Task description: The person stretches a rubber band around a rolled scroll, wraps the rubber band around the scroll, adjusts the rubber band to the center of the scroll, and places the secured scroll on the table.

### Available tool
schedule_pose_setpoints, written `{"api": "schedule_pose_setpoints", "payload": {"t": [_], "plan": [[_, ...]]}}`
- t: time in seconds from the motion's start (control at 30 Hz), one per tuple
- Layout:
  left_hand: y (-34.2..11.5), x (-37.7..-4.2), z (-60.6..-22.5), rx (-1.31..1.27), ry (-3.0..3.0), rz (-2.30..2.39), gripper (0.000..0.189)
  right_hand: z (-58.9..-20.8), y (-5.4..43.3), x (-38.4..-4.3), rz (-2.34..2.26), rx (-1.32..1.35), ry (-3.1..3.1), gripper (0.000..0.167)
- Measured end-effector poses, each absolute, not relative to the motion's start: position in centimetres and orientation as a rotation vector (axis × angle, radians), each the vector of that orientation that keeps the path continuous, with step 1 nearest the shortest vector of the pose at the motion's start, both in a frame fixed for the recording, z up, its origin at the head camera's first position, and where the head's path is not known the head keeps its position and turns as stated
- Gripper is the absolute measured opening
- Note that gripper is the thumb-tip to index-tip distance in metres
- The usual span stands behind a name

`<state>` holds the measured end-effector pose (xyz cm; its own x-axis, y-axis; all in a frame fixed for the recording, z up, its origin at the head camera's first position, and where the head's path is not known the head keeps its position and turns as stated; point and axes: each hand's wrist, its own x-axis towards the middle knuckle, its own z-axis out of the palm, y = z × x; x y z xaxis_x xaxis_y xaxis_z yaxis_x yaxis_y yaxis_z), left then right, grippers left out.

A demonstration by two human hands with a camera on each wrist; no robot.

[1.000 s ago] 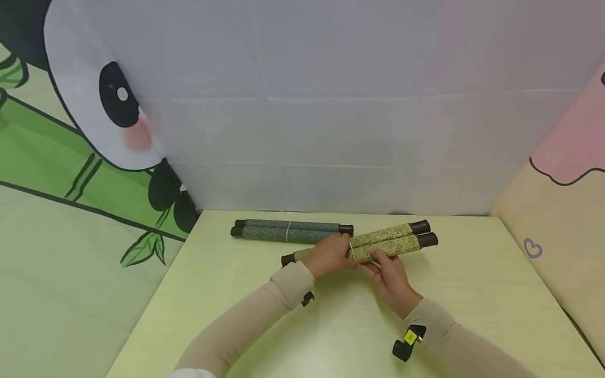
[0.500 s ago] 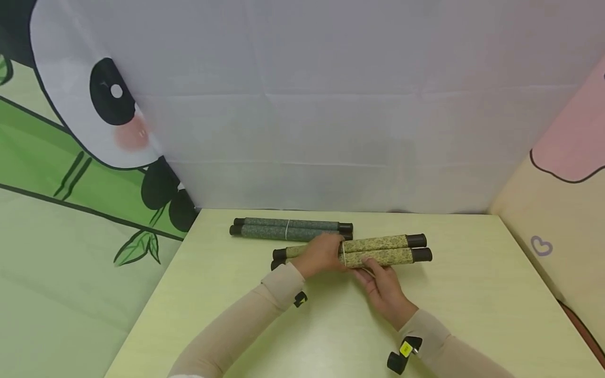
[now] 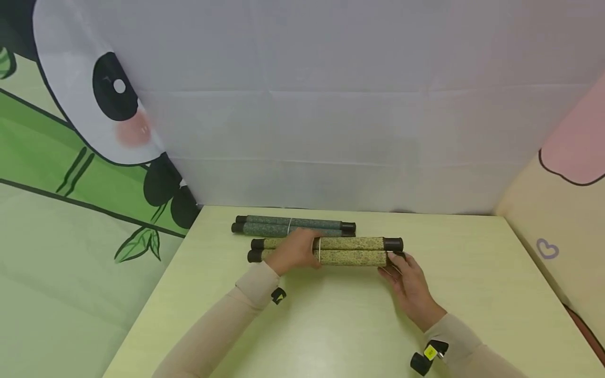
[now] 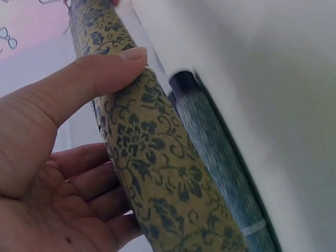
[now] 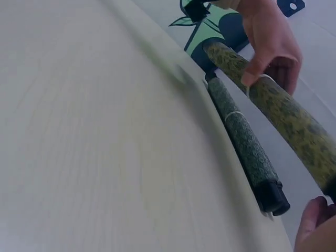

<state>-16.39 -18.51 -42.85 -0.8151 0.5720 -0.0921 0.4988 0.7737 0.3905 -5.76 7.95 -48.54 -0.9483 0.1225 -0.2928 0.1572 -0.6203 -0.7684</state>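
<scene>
A yellow scroll (image 3: 352, 258) with a dark floral pattern, rolled into two parallel rolls with black ends, is tied with a white string. My left hand (image 3: 294, 252) grips it from above, just left of the string. Up close in the left wrist view, the thumb (image 4: 105, 73) lies across the paper and the fingers curl round the far side. At the scroll's right end, my right hand (image 3: 411, 289) pinches the nearer black knob, thumb above and fingers below. Behind lies a similar green-grey scroll (image 3: 264, 229), also tied, untouched on the table and partly covered by the left hand.
The pale yellow table (image 3: 331, 325) runs up to a white fabric backdrop (image 3: 331, 131). Printed panels stand on the left (image 3: 52, 252) and right (image 3: 553, 210). A small black camera (image 3: 427, 357) sits on the right wrist.
The yellow scroll has shifted left and turned from a slant to nearly level, carried by the left hand. My right hand has slid from the scroll's middle to its right end.
</scene>
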Motion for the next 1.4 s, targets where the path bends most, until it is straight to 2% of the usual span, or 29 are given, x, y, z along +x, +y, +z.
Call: {"api": "schedule_pose_setpoints", "payload": {"t": [0.17,0.4,0.6,0.87,1.13,1.4], "plan": [[-21.3,-16.8,-43.0,0.799,2.778,0.528,0.080,-48.1,10.8,-5.4,-2.706,0.493,1.477,0.040],[-25.1,-17.1,-44.4,0.683,2.805,0.554,0.079,-47.9,13.4,-5.0,-2.719,0.446,1.512,0.028],[-27.0,-17.6,-46.2,0.647,2.820,0.546,0.083,-48.2,14.1,-5.1,-2.715,0.407,1.538,0.026],[-27.7,-18.0,-47.5,0.629,2.805,0.559,0.082,-48.7,14.3,-4.9,-2.689,0.409,1.542,0.024],[-27.6,-18.3,-48.6,0.639,2.771,0.576,0.081,-48.9,14.3,-4.6,-2.675,0.402,1.532,0.032],[-27.8,-18.5,-48.6,0.638,2.748,0.588,0.081,-49.0,14.3,-4.7,-2.685,0.426,1.508,0.022]]}}
